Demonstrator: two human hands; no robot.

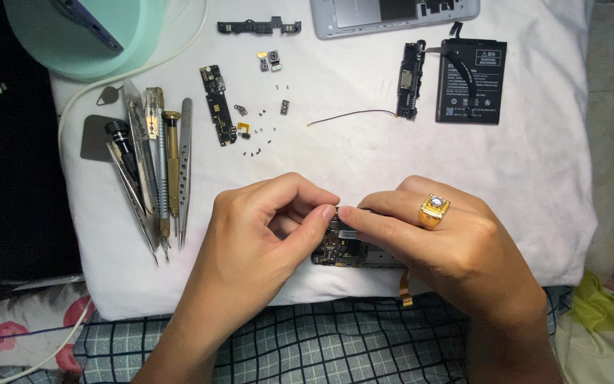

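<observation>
Lying at the near edge of a white cloth pad (364,156), a small dark phone circuit board with metal shields and tiny gold contacts (342,250) is held under both hands and is largely hidden by them. The left hand (261,227) is curled, its thumb and forefinger brought together at the board's upper edge; the right hand (438,238), which bears a gold ring with a clear stone (433,210), has its forefinger and thumb closed against the same spot, tip to tip with the left. Whether a small part is pinched between the fingertips cannot be told.

The board is judged to be light, thin and stiff, yet fragile: it is best gripped by its bare edges, with the soldered parts and connectors left untouched. An orange flex ribbon (404,288) hangs from beneath it over the pad's near edge and is likely to tear if pulled.

To the left, a row of metal tweezers and slim screwdrivers (154,171) is laid out. Farther off, a narrow black sub-board (218,105), two small camera modules (270,60), scattered tiny screws (261,139) and a thin antenna wire (349,115) are spread about. At far right a black rectangular battery (472,82) is set just beside a black speaker frame (411,80), and a grey phone body (392,16) is seen at the far edge. A mint-green round stand (72,35) is placed at far left.
</observation>
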